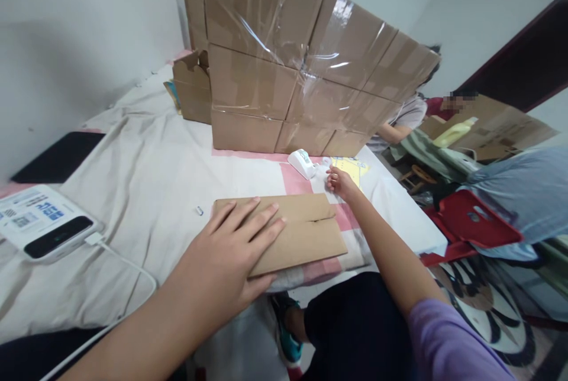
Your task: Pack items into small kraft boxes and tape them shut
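One flat carton [306, 239] lies lengthwise, left to right.

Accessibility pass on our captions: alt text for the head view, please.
A person's left hand lies over a flat brown cardboard piece, while the right hand is near a small white object. Behind stand stacked brown boxes under clear film; a white device sits on pale cloth at left.

Left grip [239, 242] spread, palm down, right grip [339, 182] half-curled
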`<state>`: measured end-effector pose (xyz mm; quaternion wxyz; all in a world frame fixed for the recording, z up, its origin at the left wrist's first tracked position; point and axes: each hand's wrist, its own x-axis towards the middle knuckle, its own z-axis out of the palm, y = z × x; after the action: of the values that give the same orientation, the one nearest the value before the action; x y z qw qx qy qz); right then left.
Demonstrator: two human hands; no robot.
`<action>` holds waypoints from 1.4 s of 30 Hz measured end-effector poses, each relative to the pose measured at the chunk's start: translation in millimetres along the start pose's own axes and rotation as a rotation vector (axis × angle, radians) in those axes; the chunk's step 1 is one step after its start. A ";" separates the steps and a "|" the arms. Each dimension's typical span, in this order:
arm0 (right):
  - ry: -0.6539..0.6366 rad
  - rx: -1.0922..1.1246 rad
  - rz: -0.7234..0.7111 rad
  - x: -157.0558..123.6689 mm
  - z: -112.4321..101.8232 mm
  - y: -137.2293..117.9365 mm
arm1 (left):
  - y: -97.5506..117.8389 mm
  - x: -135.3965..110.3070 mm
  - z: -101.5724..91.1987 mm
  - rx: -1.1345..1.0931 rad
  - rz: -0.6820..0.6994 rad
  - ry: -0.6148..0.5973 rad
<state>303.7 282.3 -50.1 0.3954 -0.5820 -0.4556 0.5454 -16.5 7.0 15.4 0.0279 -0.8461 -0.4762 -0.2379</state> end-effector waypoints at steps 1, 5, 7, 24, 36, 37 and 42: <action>-0.027 -0.013 0.018 0.9 2.0 -0.7 | -0.1 -0.1 0.5 0.005 0.002 0.001; -0.148 -0.115 0.043 4.1 13.2 -6.2 | -1.0 -1.1 1.5 0.032 0.015 -0.005; -0.183 -0.122 0.006 5.2 18.3 -9.4 | -1.6 -1.7 1.4 0.054 0.026 -0.005; -0.144 0.438 -0.118 10.8 34.9 3.6 | -2.5 -3.0 2.3 0.002 -0.007 -0.008; -0.215 -0.024 0.286 12.9 18.5 0.6 | -4.2 -1.8 2.3 0.007 -0.005 -0.024; -0.229 -0.034 0.315 16.2 19.4 0.5 | -4.7 -1.8 2.4 0.011 0.000 -0.028; -0.242 -0.060 0.383 28.6 21.8 2.6 | -6.2 -1.6 0.8 0.037 0.036 -0.028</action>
<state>282.0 308.4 -62.5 0.2095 -0.5998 -0.3969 0.6625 -22.0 9.3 13.0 0.0410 -0.8571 -0.4656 -0.2167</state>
